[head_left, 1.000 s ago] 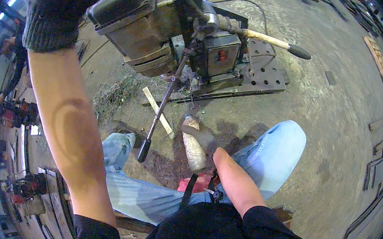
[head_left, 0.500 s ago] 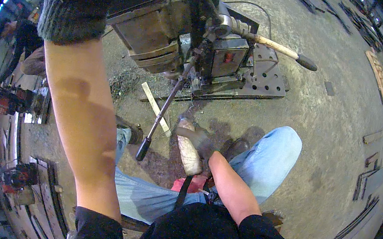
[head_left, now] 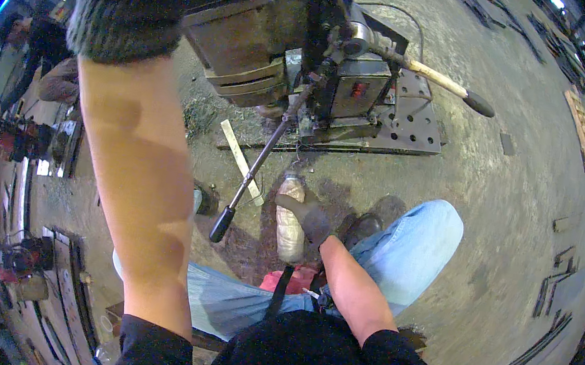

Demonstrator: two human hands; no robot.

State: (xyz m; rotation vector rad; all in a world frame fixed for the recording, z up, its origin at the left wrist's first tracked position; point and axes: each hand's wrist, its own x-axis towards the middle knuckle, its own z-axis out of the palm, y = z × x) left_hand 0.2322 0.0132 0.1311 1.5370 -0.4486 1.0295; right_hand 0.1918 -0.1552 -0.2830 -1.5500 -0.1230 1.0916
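Note:
My right hand (head_left: 309, 217), in a dark glove, is wrapped round a dirty whitish plastic bottle (head_left: 289, 241) held between my knees. The bottle's narrow end points away from me, toward the machine. My left arm stretches far forward; the dark knitted glove on my left hand (head_left: 128, 9) reaches the top edge beside the motor housing (head_left: 244, 40) of a drill-press-like machine. The fingers of that hand are hidden. One lever (head_left: 263, 157) with a black grip slants down toward me, and another lever (head_left: 441, 80) points right.
The machine stands on a steel base plate (head_left: 413, 135) with holes. A pale flat strip (head_left: 241, 161) lies on the floor before it, near metal chips. At right are bent metal bars (head_left: 537, 347) and a wooden pallet (head_left: 581, 132). Another person (head_left: 36, 56) is at far left.
The bottle has swung more upright in view, its near end shifting slightly away from me, with my right hand still round it. The view has shifted slightly; my left arm stays stretched forward.

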